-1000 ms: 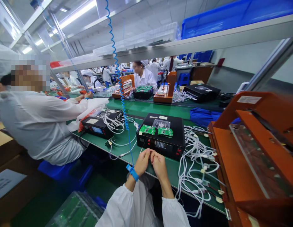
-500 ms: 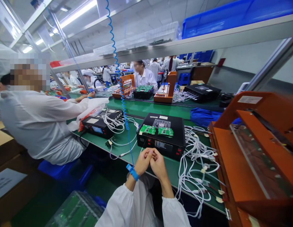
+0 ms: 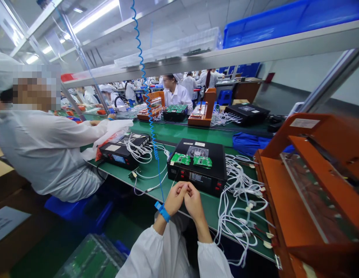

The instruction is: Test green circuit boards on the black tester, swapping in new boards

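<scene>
My left hand (image 3: 174,199), with a blue wrist strap (image 3: 162,211) on its wrist, meets my right hand (image 3: 193,200) at the fingertips near the bench's front edge. Both have curled, closed fingers; whatever may lie between them is hidden. Just beyond them stands a black box (image 3: 216,162) with a small display and red switches. On its top lie two green circuit boards, one on the left (image 3: 181,158) and one on the right (image 3: 203,161). A coiled blue cord (image 3: 150,123) runs from above down to the strap.
White cables (image 3: 240,181) spread right of the box, beside an orange fixture (image 3: 272,185). A second black box (image 3: 124,152) with cables stands left, near a seated person in white (image 3: 48,146). A metal shelf (image 3: 254,52) crosses above the green bench (image 3: 152,177).
</scene>
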Tool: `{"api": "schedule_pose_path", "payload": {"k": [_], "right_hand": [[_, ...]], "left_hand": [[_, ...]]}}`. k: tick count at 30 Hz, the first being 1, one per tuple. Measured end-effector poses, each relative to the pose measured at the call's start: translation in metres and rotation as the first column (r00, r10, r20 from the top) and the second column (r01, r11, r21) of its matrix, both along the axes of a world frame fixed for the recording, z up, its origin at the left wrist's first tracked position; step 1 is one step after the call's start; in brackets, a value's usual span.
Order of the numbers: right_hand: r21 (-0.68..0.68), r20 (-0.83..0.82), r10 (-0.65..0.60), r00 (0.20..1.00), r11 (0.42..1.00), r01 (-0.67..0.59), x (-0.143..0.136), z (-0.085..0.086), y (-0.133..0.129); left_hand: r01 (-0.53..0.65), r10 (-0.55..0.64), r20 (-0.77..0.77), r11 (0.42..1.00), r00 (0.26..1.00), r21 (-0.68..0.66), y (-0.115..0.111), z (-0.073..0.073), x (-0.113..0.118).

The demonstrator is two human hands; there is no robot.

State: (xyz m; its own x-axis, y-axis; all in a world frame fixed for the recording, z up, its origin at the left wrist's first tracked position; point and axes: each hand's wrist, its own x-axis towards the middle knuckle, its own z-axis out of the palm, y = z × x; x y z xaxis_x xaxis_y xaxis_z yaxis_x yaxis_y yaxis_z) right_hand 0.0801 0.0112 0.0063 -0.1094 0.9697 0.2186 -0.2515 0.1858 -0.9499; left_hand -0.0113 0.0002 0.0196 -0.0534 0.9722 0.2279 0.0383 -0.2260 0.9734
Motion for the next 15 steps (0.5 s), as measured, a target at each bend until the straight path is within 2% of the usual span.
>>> {"api": "schedule_pose_path", "payload": {"k": [4, 6, 10, 15], "right_hand": [[-0.001, 0.011, -0.052, 0.999, 0.999, 0.052, 0.0008, 0.0009, -0.0039], [-0.011, 0.017, -0.086, 0.996, 0.996, 0.087, 0.0017, 0.0013, -0.0056], [-0.072, 0.019, -0.139, 0.99, 0.988, 0.14, 0.0013, -0.0008, -0.0063], [-0.077, 0.09, -0.221, 0.971, 0.971, 0.228, -0.0021, -0.0061, -0.0046]], "left_hand": [[-0.001, 0.001, -0.005, 1.0, 1.0, 0.005, -0.0022, 0.0013, 0.0001], [0.017, -0.017, 0.013, 0.999, 1.0, -0.034, -0.0035, 0.0021, 0.0004], [0.081, -0.072, 0.073, 0.989, 0.995, -0.122, -0.0034, 0.0003, -0.0006], [0.093, -0.072, 0.177, 0.989, 0.982, -0.113, 0.0005, -0.005, -0.0035]]}}
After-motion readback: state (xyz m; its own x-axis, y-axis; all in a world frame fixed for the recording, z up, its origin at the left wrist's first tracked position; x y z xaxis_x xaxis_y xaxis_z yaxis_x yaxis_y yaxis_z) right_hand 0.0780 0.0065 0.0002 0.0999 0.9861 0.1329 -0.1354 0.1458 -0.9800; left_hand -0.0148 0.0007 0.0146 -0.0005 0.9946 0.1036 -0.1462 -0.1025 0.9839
